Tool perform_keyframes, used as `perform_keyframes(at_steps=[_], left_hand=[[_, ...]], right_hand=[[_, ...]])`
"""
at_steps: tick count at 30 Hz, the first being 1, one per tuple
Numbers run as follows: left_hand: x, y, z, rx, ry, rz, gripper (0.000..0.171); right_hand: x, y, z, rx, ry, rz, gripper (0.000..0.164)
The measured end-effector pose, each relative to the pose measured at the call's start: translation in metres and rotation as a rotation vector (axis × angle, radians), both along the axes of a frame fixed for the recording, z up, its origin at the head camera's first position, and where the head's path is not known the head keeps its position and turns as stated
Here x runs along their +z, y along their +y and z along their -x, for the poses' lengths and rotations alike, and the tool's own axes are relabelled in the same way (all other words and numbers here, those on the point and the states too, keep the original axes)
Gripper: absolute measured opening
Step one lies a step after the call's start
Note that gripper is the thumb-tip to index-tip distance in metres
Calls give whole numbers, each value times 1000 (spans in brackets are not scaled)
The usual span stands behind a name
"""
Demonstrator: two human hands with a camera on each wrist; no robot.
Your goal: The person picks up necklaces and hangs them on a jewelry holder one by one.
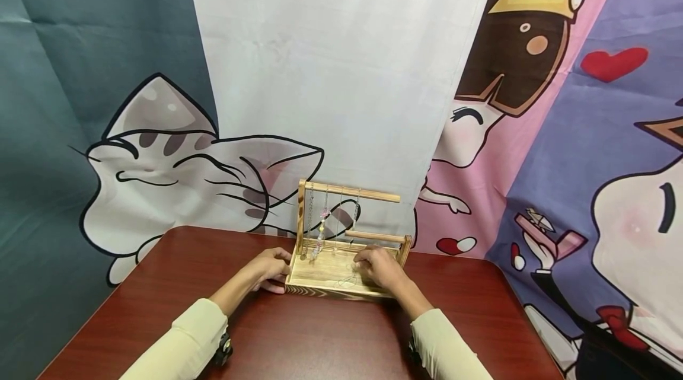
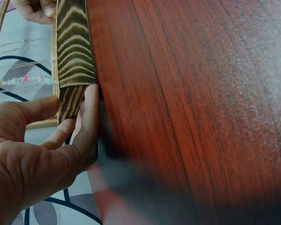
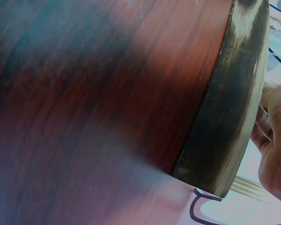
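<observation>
A wooden jewelry stand (image 1: 320,276) with a shallow tray base and two rods stands on the table. Several necklaces hang from its upper rod, among them one with pink and yellow beads (image 1: 322,229). At the stand's left end my left hand (image 1: 272,270) grips the tray's corner, thumb at the upper edge and fingers against the side and underside. My right hand (image 1: 380,266) is over the right part of the tray with bent fingers. A thin chain (image 1: 348,280) lies in the tray beside it. The right fingertips are partly hidden, so whether they pinch anything is unclear.
The stand sits near the back of a reddish-brown table (image 1: 320,338). Behind it hangs a cloth backdrop (image 1: 341,72) with cartoon figures. A short lower rod (image 1: 376,236) crosses the stand's right side above the tray.
</observation>
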State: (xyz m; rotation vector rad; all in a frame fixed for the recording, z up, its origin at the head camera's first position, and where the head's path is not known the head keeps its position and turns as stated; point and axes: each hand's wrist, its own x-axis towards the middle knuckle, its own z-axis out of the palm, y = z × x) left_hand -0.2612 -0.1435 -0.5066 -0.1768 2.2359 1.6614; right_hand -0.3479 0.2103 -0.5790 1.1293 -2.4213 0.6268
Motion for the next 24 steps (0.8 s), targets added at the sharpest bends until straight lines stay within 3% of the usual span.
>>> perform_keyframes(at_steps=[4,8,13,18,24], left_hand=[[1,0,0,-1,3,3,46],[1,1,-1,0,5,7,46],[0,1,-1,-1,5,6,46],[0,2,-1,2,3,3,44],[1,1,-1,0,6,-1,45]], right_hand=[[-40,9,29,-51,26,-13,6],[-36,6,24,-110,-48,-15,18],[-22,3,10,-185,-240,64,38],[0,2,-7,-140,-452,253,52],[48,-9,-40,-114,-860,534,43]])
